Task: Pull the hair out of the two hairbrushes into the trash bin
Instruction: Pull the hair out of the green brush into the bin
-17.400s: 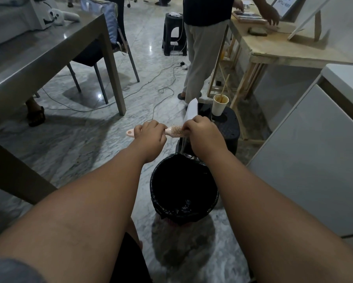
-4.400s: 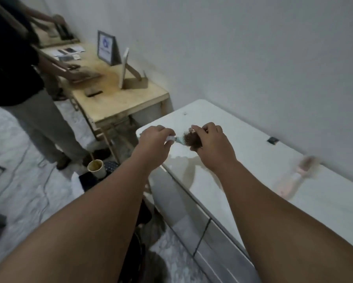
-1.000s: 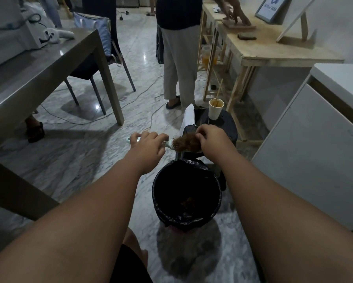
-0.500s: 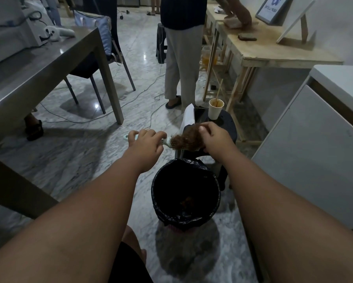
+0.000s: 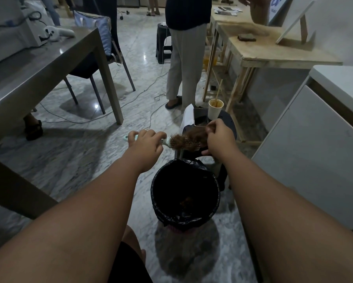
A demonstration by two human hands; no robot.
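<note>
My left hand (image 5: 146,142) grips the pale green handle of a hairbrush (image 5: 183,144) held level above the far rim of the trash bin (image 5: 216,193). A clump of brown hair (image 5: 194,136) covers the bristles. My right hand (image 5: 218,136) pinches this hair at the brush's right end, lifting part of it off the head. The bin is lined with a black bag, and a small brown tuft lies inside it. The other hairbrush is out of sight.
A black stool (image 5: 230,123) behind the bin carries a paper cup (image 5: 215,108) with a stick. A white cabinet (image 5: 314,144) stands at right, a grey table (image 5: 43,64) at left. A person (image 5: 185,48) stands by a wooden table (image 5: 273,50). Cables cross the floor.
My right hand has pulled the hair up and to the right, so more bristles show at the brush's left. My left hand has held the handle steady over the bin.
</note>
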